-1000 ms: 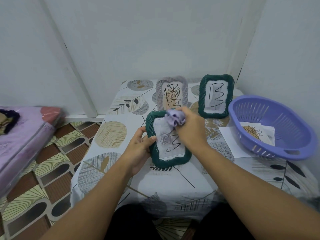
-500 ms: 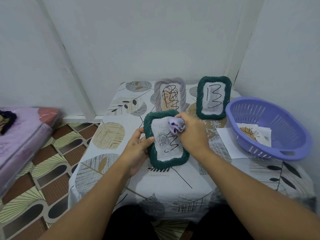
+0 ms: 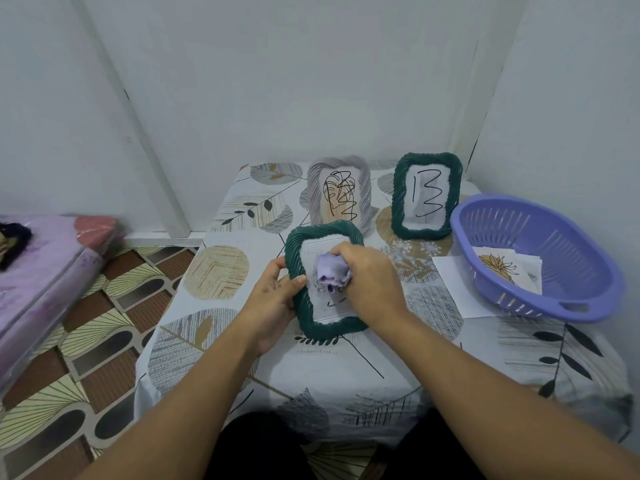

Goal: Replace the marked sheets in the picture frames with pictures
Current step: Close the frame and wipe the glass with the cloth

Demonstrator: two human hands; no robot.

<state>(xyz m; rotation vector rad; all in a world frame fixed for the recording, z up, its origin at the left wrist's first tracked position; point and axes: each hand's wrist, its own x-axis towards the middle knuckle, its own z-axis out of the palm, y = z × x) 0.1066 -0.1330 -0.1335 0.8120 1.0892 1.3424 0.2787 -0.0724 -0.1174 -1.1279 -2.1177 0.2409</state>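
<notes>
A dark green picture frame (image 3: 304,317) leans toward me at the table's middle. My left hand (image 3: 273,299) grips its left edge, thumb on the front rim. My right hand (image 3: 370,282) holds a bunched lilac cloth (image 3: 330,270) and presses it on the frame's glass, over a black scribble and a rose picture that are mostly hidden. Behind stand a grey frame (image 3: 337,194) with a scribble over a leaf picture and a second green frame (image 3: 427,195) with a marked sheet.
A purple plastic basket (image 3: 561,299) at the right holds several pictures, a leaf drawing (image 3: 502,268) on top, and sits partly on a white sheet (image 3: 453,282). The small table (image 3: 214,271) has a leaf-patterned cloth. Walls close behind and right; a mattress (image 3: 41,271) lies left.
My right hand has slid the cloth down and leftward over the glass, from the frame's top to its middle; part of the black scribble is gone. The left hand keeps its hold.
</notes>
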